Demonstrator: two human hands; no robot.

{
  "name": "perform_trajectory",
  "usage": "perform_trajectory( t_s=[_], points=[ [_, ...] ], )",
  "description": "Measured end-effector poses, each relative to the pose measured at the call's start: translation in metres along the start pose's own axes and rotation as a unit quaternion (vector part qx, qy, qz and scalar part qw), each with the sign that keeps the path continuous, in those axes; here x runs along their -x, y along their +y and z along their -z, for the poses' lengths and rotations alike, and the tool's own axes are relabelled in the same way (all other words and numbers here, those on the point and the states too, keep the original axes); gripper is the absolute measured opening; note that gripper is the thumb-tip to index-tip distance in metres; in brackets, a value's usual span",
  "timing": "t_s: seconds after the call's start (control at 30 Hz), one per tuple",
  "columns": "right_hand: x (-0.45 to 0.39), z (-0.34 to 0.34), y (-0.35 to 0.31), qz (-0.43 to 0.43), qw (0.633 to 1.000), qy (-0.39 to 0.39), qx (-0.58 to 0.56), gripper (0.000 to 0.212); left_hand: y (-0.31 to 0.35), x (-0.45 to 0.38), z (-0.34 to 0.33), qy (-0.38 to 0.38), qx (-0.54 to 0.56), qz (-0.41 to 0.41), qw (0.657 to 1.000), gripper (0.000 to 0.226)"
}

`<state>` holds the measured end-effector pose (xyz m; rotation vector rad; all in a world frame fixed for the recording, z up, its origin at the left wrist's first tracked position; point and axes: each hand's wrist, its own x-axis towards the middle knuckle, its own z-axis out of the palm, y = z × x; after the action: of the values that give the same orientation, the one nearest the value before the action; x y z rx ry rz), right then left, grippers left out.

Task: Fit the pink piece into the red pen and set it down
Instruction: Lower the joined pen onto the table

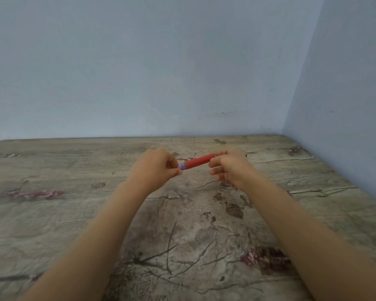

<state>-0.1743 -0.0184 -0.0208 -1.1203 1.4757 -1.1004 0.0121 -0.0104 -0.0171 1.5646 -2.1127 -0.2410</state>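
A short red pen (199, 161) is held level above the table between both hands, tilted slightly up to the right. My right hand (229, 168) pinches its right end with thumb and forefinger. My left hand (155, 169) pinches a small pink piece (180, 167) at the pen's left end, beside a blue ring (183, 166) on the barrel. How deep the pink piece sits in the pen is hidden by my fingertips.
A worn wood-grain table (74, 213) with dark stains fills the lower half of the view. Pale blue walls stand close behind it and along its right edge (334, 177), meeting in a corner at the far right.
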Motion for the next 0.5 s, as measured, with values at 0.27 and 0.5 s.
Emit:
perform_trajectory(
  t_s=[0.27, 0.5],
  points=[
    [0.002, -0.002, 0.008, 0.008, 0.965, -0.034, 0.261, 0.019, -0.013, 0.002, -0.011, -0.032, -0.041, 0.040, 0.998, 0.016],
    [0.002, -0.002, 0.008, 0.038, 0.927, -0.032, 0.373, 0.011, -0.016, 0.002, -0.014, -0.031, -0.053, 0.044, 0.997, 0.017]
  ],
)
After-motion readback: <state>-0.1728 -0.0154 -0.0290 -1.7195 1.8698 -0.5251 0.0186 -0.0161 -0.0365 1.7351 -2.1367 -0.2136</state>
